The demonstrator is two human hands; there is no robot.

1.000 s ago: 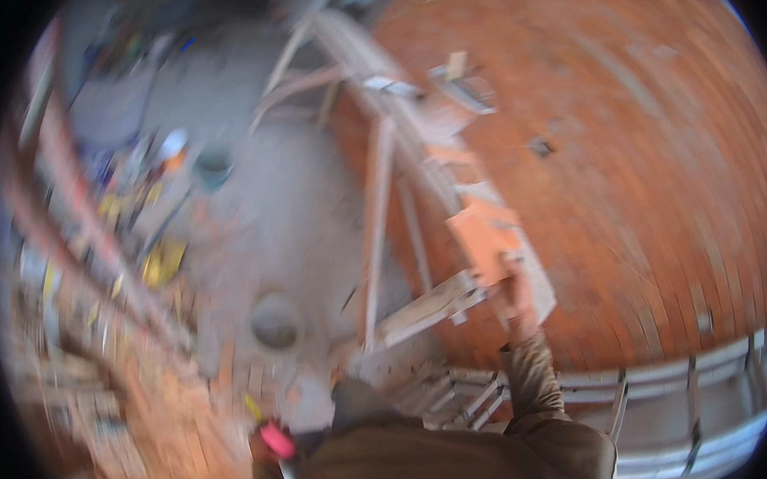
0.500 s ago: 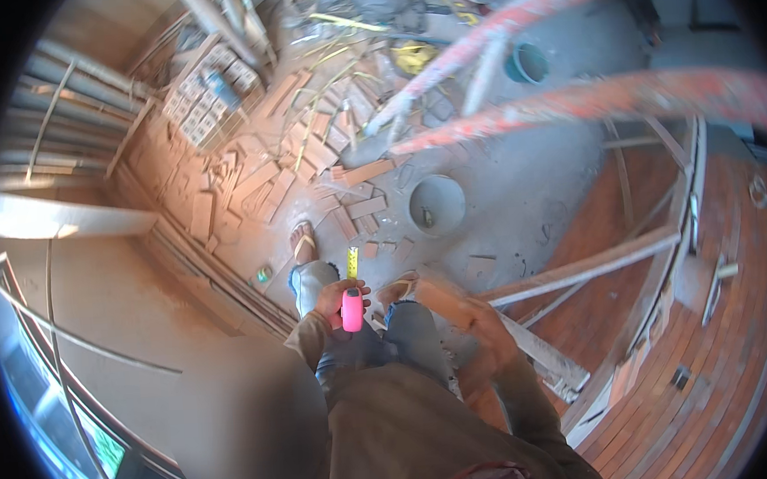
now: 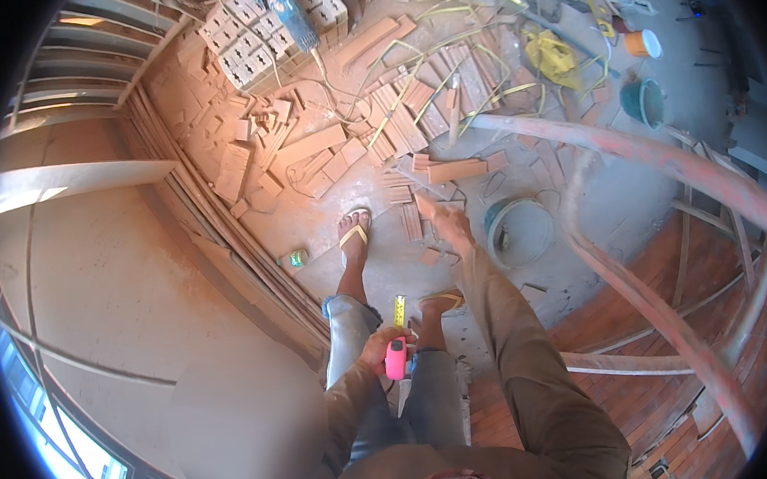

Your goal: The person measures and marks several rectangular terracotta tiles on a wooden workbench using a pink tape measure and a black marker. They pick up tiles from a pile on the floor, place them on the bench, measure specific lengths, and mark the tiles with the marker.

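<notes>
My left hand (image 3: 376, 352) is wrapped round a pink tape measure (image 3: 396, 359) in front of my knees. A short length of its yellow blade (image 3: 400, 310) sticks out away from me. With the arm stretched forward, my right hand (image 3: 449, 227) is above the floor beside a round bucket (image 3: 520, 233). At least one of its fingers reaches out toward the reddish tiles (image 3: 456, 170); I can make out nothing held in it, though the finger detail is soft.
Loose tiles and broken pieces (image 3: 308, 161) cover the floor ahead. Stacked hollow blocks (image 3: 244, 42) carry a blue power tool (image 3: 293, 21). A paint-marked metal frame (image 3: 632, 145) stands at right. Long strips (image 3: 217, 241) run along the left wall. A yellow bag (image 3: 552, 58) lies farther off.
My right hand has swung forward from beside my right knee to above the tiles. My left hand still holds the tape measure. The view has shifted, bringing more tiles and the blocks closer.
</notes>
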